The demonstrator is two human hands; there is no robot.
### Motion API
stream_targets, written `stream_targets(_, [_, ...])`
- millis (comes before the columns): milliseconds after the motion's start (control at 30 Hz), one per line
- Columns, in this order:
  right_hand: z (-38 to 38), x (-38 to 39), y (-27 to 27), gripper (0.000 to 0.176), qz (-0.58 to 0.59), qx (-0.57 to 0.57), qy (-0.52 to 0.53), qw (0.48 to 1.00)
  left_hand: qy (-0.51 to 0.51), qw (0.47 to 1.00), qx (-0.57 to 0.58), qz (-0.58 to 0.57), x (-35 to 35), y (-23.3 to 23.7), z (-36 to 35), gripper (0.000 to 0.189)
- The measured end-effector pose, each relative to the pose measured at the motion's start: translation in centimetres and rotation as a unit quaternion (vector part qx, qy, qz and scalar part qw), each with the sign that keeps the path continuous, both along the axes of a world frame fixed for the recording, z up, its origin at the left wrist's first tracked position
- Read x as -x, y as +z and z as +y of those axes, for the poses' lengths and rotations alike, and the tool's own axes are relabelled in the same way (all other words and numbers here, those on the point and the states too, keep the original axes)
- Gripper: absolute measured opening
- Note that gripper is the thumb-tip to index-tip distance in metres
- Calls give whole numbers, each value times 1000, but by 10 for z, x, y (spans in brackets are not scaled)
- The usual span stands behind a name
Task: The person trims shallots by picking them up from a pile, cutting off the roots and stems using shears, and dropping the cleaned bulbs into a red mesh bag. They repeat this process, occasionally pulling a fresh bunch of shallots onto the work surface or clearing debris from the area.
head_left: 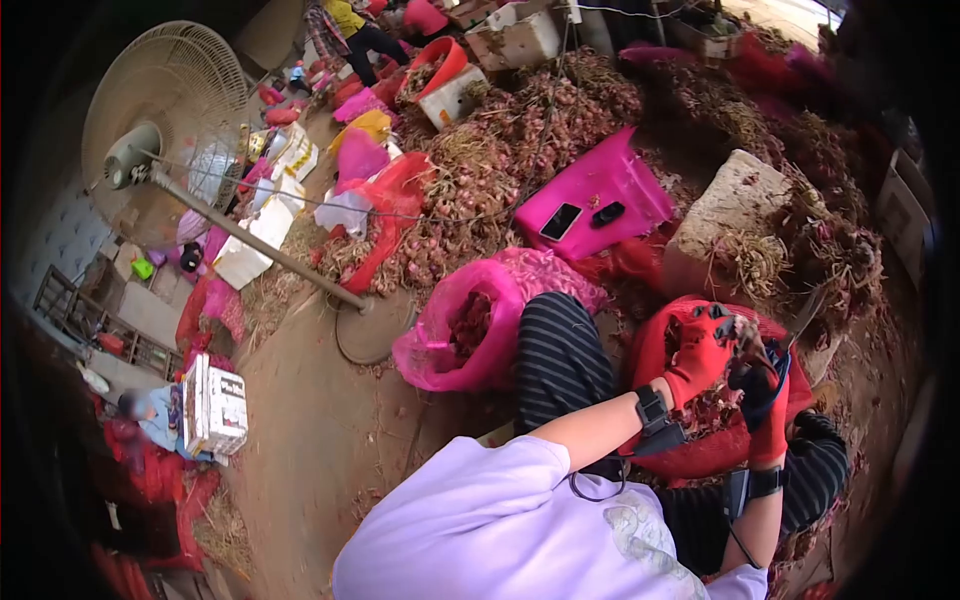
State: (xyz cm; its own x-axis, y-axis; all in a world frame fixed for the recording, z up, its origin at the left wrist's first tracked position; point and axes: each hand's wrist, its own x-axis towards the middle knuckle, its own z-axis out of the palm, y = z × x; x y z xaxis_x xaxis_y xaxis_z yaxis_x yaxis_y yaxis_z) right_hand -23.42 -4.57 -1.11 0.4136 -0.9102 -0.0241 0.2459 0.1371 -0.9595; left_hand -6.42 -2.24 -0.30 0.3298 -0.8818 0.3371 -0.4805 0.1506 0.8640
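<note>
Gripping shallots point(742, 329), the left hand point(700, 352) meets the right hand point(766, 408) clutching a blade point(807, 313).

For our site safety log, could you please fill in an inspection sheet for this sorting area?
Surface: bare earth floor, strewn with dry stalks.
Job's things: small shallot bunch in the red-gloved left hand; thin grey blade in the red-gloved right hand; red mesh sack on the lap.
Clutter: pink plastic bag of shallots, pink plastic tray with a black phone, white foam block, shallot heaps.
Hands: both shut on their items.
Cables: thin black cable loop by the left wrist.
Surroundings: beige pedestal fan; another person far behind.
</note>
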Motion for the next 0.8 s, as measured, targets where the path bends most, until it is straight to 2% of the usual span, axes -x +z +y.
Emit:
stream_targets(67, [10,-10,12,25,43,88,-60,993,44,995,85,3,6,-18,-12,32])
stream_targets(133, [8,-7,11,30,91,178,-44,979,-53,979,40,194,6,-27,-19,32])
stream_targets(167, [7,-3,7,33,117,222,-15,968,-32,989,38,140,9,-29,-17,32])
stream_targets(233, [5,-2,12,34,58,158,17,986,20,999,30,11,12,-23,-14,31])
stream_targets(300, [-2,-6,23,31,-116,-63,21,991,50,996,6,-69,17,-25,-12,31])
stream_targets(333, [-4,-7,25,29,-54,-16,-18,998,53,996,-14,-74,18,-35,-10,30])
stream_targets(400, [-6,-10,20,25,74,76,-94,990,23,998,-44,24,24,-44,-10,30])
stream_targets(433, [-10,-15,10,25,136,192,-158,959,-10,991,-54,125,28,-48,-12,29])
stream_targets(467, [-9,-13,7,25,115,151,-136,972,-43,971,-64,224,30,-51,-14,29])
stream_targets(500, [-4,-16,17,26,93,109,-112,983,-92,961,-76,251,25,-71,-20,28])
stream_targets(533, [-2,-18,25,27,72,68,-87,991,-89,956,-87,265,19,-77,-24,27])
stream_targets(567, [-4,-21,30,29,44,-48,-65,996,-85,951,-97,280,13,-83,-30,26])
stream_targets(600, [-4,-21,33,30,23,-50,-60,997,-82,945,-109,296,10,-84,-34,26])
stream_targets(667, [-2,-18,36,32,-12,-57,-49,997,-70,943,-63,319,7,-90,-38,28])
stream_targets(733, [-4,-17,15,34,23,8,-43,999,-37,967,-42,248,13,-89,-34,29])
stream_targets(767, [-1,-17,8,33,-28,-27,-26,999,-20,976,-42,212,17,-79,-28,30])
stream_targets(800, [1,-16,2,32,-81,-60,-13,995,-7,984,-57,168,14,-50,-19,31])
